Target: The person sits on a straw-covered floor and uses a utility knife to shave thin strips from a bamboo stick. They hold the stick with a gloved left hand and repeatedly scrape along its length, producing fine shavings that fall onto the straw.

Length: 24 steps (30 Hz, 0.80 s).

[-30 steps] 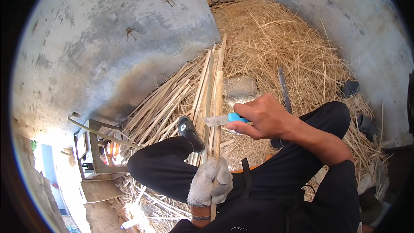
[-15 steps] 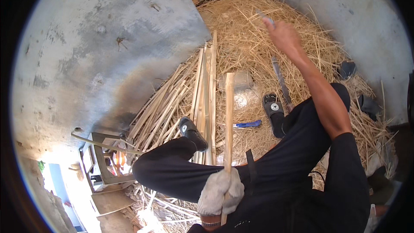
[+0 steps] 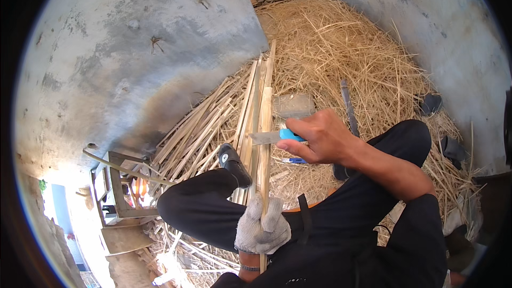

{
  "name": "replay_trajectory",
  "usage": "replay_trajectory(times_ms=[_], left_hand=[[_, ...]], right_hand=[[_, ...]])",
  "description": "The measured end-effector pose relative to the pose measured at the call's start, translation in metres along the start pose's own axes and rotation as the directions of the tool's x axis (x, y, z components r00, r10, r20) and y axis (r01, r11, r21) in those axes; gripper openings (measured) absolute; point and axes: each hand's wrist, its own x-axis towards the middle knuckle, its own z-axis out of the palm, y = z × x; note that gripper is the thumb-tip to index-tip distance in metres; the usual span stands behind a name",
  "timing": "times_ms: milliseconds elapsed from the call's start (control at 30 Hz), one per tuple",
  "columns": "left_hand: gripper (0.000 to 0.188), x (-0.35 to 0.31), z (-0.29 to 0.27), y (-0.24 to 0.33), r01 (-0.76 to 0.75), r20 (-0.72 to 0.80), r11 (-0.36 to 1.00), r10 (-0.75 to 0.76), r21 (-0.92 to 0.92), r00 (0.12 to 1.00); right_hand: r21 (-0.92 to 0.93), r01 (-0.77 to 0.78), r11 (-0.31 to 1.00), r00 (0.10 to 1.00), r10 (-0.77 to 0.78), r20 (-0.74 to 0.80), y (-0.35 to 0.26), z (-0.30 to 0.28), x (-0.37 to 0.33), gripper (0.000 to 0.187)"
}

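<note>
My left hand (image 3: 264, 228), in a pale knitted work glove, is closed round a long, light bamboo strip (image 3: 264, 178). The strip points away from me and its lower end shows below the glove. Bare and closed, my right hand (image 3: 322, 137) grips a utility knife (image 3: 290, 135) with a light blue handle. Its wide blade points left and crosses over the strip, well beyond my gloved hand. Whether the blade touches the strip I cannot tell.
Long split strips (image 3: 197, 122) lie at left beside the wall (image 3: 138, 48). Shavings (image 3: 352, 42) cover the floor. A second, darker blue knife (image 3: 295, 160), a grey block (image 3: 293, 105) and a long dark blade (image 3: 349, 106) lie beyond my legs. A wooden frame (image 3: 114, 192) stands at left.
My right hand has swung back toward me and left, from far over the shavings to the strip, with the knife. The strip's far end has shifted left; my left hand still holds it.
</note>
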Motion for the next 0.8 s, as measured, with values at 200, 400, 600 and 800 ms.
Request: replay_trajectory(times_ms=[200, 400, 600, 800], left_hand=[[0.056, 0.012, -0.001, 0.011, 0.058, 0.018, 0.998, -0.058, -0.009, 0.998], [0.054, -0.009, 0.018, -0.006, 0.023, -0.197, 0.981, 0.016, 0.195, 0.98], [0.048, -0.004, 0.022, -0.001, 0.076, -0.191, 0.972, -0.033, 0.221, 0.981], [0.046, -0.006, 0.027, -0.004, 0.073, -0.323, 0.932, 0.048, 0.354, 0.945]], right_hand=[[-0.234, -0.042, 0.971, 0.989, 0.008, -0.147, 0.023, 0.014, 0.011, 0.055], [-0.112, -0.665, 0.738, 0.697, 0.56, -0.447, 0.105, -0.058, 0.036, 0.063], [0.082, -0.22, 0.972, 0.955, 0.232, -0.184, 0.032, -0.025, 0.012, 0.054], [-0.024, 0.063, 0.998, 0.996, -0.064, -0.068, 0.006, -0.012, 0.004, 0.048]])
